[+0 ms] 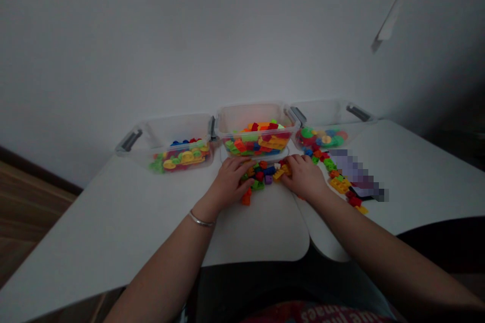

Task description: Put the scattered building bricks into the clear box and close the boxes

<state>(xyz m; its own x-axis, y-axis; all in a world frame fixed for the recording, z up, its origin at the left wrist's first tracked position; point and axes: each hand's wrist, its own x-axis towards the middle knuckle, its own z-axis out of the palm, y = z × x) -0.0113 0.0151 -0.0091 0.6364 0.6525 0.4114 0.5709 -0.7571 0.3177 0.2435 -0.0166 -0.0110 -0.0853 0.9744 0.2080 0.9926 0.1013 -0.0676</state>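
A loose pile of small plastic building bricks (pixel 263 176) in red, blue, green, yellow and purple lies on the white table (pixel 113 227) between my hands. My left hand (pixel 229 183) rests palm down at the pile's left edge, its fingertips over the bricks. My right hand (pixel 303 177) lies palm down at the right edge, touching yellow and orange bricks (pixel 282 170). Whether either hand grips a brick is hidden. A red-orange brick (pixel 246 198) sits just below my left fingers.
Several clear plastic bins (pixel 255 118) with grey handles stand along the wall, all holding coloured pieces. Scattered bricks (pixel 339 184) trail to the right, beside a pixelated blurred patch (pixel 356 174). A thin bracelet (pixel 200 219) circles my left wrist. The table has a rounded split near me.
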